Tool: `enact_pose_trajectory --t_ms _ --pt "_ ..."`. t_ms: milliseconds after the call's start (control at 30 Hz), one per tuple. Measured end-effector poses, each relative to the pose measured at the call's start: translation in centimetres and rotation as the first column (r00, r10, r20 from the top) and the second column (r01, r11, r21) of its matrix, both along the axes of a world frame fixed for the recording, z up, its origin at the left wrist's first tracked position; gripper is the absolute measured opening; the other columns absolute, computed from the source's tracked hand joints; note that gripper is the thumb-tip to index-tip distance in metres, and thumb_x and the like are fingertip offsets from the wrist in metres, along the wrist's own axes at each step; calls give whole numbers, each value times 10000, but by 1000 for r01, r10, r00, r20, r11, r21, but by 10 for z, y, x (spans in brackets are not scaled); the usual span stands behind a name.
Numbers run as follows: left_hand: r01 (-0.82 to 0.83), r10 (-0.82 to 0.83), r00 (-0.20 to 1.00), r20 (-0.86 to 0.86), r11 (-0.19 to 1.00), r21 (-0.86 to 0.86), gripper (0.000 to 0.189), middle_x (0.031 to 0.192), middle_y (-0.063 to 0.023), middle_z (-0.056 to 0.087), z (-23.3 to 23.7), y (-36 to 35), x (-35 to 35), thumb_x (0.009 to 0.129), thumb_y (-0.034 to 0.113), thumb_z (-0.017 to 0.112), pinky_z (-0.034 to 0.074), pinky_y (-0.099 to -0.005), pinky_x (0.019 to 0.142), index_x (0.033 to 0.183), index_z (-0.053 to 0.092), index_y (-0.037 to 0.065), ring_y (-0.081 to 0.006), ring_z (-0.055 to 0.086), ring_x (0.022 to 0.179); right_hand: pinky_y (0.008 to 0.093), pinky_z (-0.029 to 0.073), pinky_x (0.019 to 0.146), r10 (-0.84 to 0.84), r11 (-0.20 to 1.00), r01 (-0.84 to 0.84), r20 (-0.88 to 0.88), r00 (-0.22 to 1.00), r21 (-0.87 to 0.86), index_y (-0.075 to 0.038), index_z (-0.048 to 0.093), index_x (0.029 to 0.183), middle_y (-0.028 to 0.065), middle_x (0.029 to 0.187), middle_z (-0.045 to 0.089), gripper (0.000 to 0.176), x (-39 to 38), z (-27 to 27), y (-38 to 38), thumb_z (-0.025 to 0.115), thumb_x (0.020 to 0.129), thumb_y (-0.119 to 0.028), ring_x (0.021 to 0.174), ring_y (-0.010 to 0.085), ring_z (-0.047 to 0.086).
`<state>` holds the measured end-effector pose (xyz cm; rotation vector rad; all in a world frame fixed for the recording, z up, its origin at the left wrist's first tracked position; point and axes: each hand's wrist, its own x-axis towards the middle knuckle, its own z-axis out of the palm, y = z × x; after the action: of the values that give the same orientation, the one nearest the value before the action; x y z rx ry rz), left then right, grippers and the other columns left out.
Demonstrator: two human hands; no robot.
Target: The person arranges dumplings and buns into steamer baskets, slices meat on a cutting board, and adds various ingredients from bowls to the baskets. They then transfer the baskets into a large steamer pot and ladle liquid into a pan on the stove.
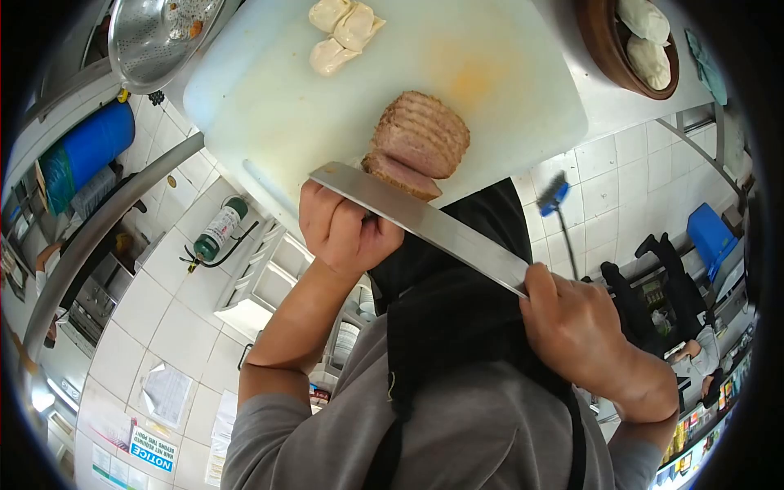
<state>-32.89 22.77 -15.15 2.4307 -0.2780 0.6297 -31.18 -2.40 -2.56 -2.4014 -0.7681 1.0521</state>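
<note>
on the pale cutting board (269, 106), sliced meat (425, 135), right hand (573, 320) gripping a knife (445, 233), left hand (349, 234) curled closed by its blade

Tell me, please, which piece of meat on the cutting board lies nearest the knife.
The thin piece, right by the knife; the larger ridged piece lies beyond it, farther from the knife.

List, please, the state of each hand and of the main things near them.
Knife: held, slanting.
Right hand: closed on the knife.
Left hand: fingers curled at the knife's far end; grip unclear.
Meat: cut, one piece parted.
Cutting board: stained orange.
Pale pieces: clustered.
Steamer: open, holding white buns.
Colander: holding small bits.
</note>
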Motion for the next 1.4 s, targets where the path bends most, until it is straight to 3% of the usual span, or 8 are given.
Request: enact_pose_trajectory --t_ms 100,167,233,900,1000,1067,1167,1400 --pt "1 0 1000 10 999 -38 145 851 -142 602 0 1 -1 653 -22 667 487 -372 634 778 598 -5 -331 589 729 340 455 371 18 999 -20 51 999 28 -39 462 842 59 554 531 140 10 -18 17 591 863 -89 439 228 594" --pt "-16 17 1000 9 999 -27 149 850 -139 601 -1 0 1 648 -25 659 491 -374 636 785 602 -7 -329 588 726 392 459 428 -33 999 33 1 999 4 -34 445 849 96 580 527 217 8 -16 16 656 822 -75 481 294 573" --pt "-20 21 1000 17 999 -41 151 848 -137 601 -3 -2 0 646 -25 658 493 -374 640 786 603 -8 -327 590 728 339 460 370 29 999 -29 4 1000 19 -40 449 837 60 555 542 150 5 -9 4 586 870 -94 444 232 602" --pt "13 -11 999 43 999 -40 184 876 -122 618 -7 3 -4 587 -64 596 506 -359 640 756 575 5 -321 608 760 350 476 407 1 1000 -1 5 1000 -22 -53 438 816 82 571 545 163 -3 -22 -1 585 875 -94 477 246 609" --pt "17 -16 1000 24 999 -49 169 856 -113 604 -9 5 -8 594 -53 597 501 -358 621 750 569 4 -309 600 746 344 462 401 -3 998 1 -43 999 -57 -50 445 814 72 568 529 152 -11 -11 -20 594 844 -51 469 237 602" --pt "66 -67 997 -43 998 -11 200 901 -137 603 -3 6 -7 673 -111 563 499 -358 669 848 554 -14 -301 595 789 339 457 398 23 997 -26 -50 998 -68 -50 447 812 69 565 526 153 -10 -10 -21 597 844 -53 463 230 597" --pt "65 -66 998 -14 997 -47 171 900 -108 598 -9 7 -7 612 -29 605 492 -353 604 775 569 9 -306 588 754 331 449 393 61 996 -65 -70 996 -63 -51 449 806 63 563 521 156 0 -14 -20 601 839 -49 454 219 588" --pt "55 -56 998 -20 998 -37 171 906 -108 602 -10 8 -2 623 -19 617 497 -357 622 784 570 15 -307 586 755 330 456 397 16 1000 -15 -59 998 14 -46 445 800 62 539 517 143 6 -55 7 585 811 -21 463 221 598"
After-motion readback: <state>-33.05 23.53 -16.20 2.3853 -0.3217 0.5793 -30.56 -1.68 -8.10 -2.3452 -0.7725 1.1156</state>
